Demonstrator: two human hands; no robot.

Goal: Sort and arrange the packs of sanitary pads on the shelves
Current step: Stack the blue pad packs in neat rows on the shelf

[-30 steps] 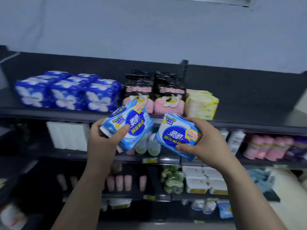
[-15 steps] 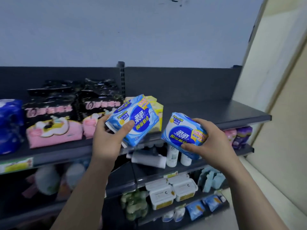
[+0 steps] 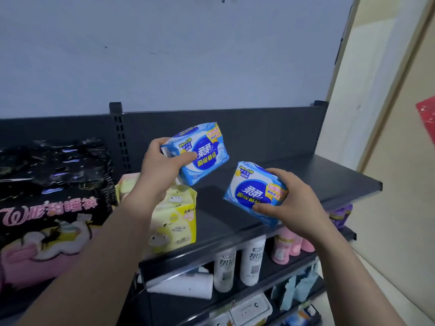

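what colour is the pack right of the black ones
The pack is pale yellow; head view.

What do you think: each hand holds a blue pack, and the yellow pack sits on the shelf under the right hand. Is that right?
Not quite. The head view shows the yellow pack on the shelf under the left hand, not the right hand. Each hand does hold a blue pack.

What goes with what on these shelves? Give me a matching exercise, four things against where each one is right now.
1. higher blue pack
2. lower blue pack
3. yellow pack
4. white bottles

A. shelf under the top shelf
B. gripped in the right hand
C. on the top shelf, beside the black-and-pink pack
D. gripped in the left hand

Pairs: 1-D, 2-B, 3-C, 4-A
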